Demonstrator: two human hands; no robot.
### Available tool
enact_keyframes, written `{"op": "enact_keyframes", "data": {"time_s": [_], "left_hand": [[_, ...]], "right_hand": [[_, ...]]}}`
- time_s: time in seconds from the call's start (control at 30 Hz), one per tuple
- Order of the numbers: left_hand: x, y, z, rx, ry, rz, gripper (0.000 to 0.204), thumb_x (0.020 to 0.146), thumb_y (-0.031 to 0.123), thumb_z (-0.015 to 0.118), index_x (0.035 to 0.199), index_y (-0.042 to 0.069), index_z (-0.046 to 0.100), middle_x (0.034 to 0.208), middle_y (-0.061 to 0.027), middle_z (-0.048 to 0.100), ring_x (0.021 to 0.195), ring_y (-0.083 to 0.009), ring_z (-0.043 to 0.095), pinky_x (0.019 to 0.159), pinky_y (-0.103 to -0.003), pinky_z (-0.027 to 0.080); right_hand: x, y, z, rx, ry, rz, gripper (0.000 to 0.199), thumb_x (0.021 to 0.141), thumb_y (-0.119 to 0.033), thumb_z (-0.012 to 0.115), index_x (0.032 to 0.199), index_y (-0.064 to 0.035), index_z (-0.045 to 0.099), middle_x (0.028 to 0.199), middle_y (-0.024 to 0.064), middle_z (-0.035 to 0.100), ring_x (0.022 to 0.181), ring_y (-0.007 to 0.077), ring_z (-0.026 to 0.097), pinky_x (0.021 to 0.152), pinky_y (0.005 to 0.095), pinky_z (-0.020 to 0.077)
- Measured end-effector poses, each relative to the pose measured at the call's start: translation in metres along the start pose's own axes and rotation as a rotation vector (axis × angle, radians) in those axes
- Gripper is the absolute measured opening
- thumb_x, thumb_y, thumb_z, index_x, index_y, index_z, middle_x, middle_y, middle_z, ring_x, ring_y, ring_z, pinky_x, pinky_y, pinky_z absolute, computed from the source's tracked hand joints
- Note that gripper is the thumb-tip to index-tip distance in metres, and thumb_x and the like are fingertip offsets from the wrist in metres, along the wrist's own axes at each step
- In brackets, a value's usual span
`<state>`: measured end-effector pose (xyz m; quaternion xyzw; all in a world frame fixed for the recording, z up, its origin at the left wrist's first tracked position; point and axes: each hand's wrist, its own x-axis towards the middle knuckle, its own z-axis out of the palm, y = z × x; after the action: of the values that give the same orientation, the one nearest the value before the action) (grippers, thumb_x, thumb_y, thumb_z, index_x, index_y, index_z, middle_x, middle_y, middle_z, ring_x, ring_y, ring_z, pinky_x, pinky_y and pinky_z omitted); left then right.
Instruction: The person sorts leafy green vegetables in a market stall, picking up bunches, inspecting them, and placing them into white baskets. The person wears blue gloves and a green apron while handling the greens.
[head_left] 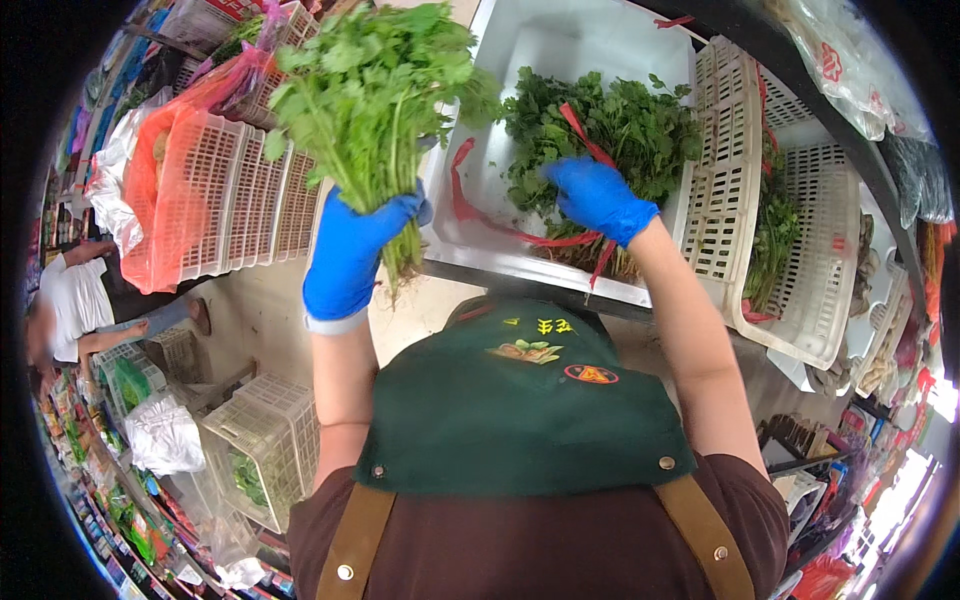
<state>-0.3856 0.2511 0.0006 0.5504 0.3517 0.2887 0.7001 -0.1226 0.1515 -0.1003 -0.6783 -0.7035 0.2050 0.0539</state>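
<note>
My left hand, in a blue glove, is closed round the stems of a bunch of bright green cilantro. The leaves point up and away from me, and thin roots hang below the fist. My right hand, also gloved in blue, is over darker cilantro in a white box. Its fingers are drawn together and slightly blurred at the tips; what they pinch, if anything, is not visible. A red tie crosses the darker leaves beside those fingers. Another red strip lies along the box's left side.
A white slotted basket with greens and red ties stands to the right. Left are stacked white crates under an orange mesh bag. Another crate stands lower left. A person in white is at far left.
</note>
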Motion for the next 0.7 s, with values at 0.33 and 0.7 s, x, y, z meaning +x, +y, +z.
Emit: {"op": "enact_keyframes", "data": {"time_s": [0.33,0.7], "left_hand": [[0.009,-0.009,0.011,0.024,-0.006,-0.038,0.023,0.075,0.008,0.060,0.095,0.000,0.054,0.075,-0.0050,0.055,0.066,-0.0151,0.054,0.062,-0.028,0.044],[-0.030,0.017,-0.006,-0.177,0.147,0.141,0.025,0.075,0.006,0.059,0.097,-0.002,0.053,0.077,-0.0072,0.057,0.068,-0.0160,0.056,0.063,-0.028,0.045]], "right_hand": [[0.000,0.035,0.067,-0.302,-0.564,-0.195,0.022,0.072,-0.022,0.054,0.080,-0.0058,0.066,0.082,0.0177,0.063,0.077,0.0340,0.061,0.067,0.0428,0.0494],[-0.075,-0.051,-0.109,1.023,0.652,0.385,0.021,0.088,-0.013,0.050,0.105,-0.0028,0.057,0.083,0.0058,0.066,0.058,0.0069,0.055,0.052,0.0191,0.0410]]}}
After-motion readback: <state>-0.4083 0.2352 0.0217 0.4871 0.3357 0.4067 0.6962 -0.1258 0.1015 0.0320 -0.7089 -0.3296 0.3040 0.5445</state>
